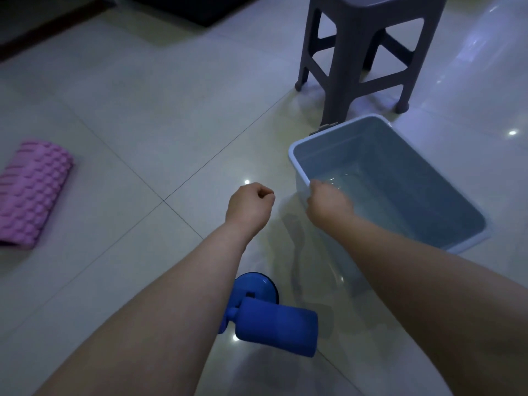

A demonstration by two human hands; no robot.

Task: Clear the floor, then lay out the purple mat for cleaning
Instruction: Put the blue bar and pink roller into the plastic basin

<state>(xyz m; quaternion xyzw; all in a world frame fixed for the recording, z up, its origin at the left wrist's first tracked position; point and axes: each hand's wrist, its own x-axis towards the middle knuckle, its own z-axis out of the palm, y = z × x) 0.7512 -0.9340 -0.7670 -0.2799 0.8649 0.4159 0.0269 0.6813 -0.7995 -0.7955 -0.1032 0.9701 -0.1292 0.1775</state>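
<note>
Purple mat (31,192) (rolled) lies well left of left hand (249,207), fingers (264,194) curled.

A pink-purple mat (31,192) with a raised bumpy pattern. A pale blue tub (400,201), a grey stool (357,52), a bright blue roller (274,318). Pale glossy floor tiles (143,124).

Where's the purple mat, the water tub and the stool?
purple mat (31,192): head view, on its bumpy rolled top.
water tub (357,147): head view, on its inside wall.
stool (341,67): head view, on its front leg.
</note>
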